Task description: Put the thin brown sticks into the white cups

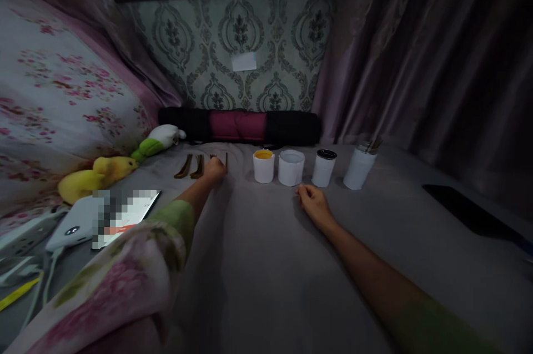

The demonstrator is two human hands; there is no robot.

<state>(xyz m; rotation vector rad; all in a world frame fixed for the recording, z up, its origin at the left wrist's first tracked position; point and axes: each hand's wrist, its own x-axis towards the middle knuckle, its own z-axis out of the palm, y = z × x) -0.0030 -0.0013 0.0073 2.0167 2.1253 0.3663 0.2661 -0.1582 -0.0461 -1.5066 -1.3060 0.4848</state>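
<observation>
My left hand point(214, 171) reaches forward on the grey cloth with its fingers closed. It covers most of a small brown item, whose tip shows above the knuckles; what the fingers hold is hidden. Left of it lie two bundles of thin brown strips point(183, 166) point(197, 167), and a thin brown stick point(227, 161) is just to its right. My right hand point(315, 204) rests with curled fingers and nothing visible in them, just in front of a wide white cup point(291, 170). Beside that cup stands a white cup with a yellow-orange inside point(264, 170).
Farther right are a white cup with a black rim point(323, 171) and a tilted white holder with thin sticks point(358, 170). A dark flat object point(466, 210) lies at right. Left are a phone point(133, 212), a white power bank point(77, 226) and plush toys point(83, 185). A black-maroon roll point(237, 125) lines the wall.
</observation>
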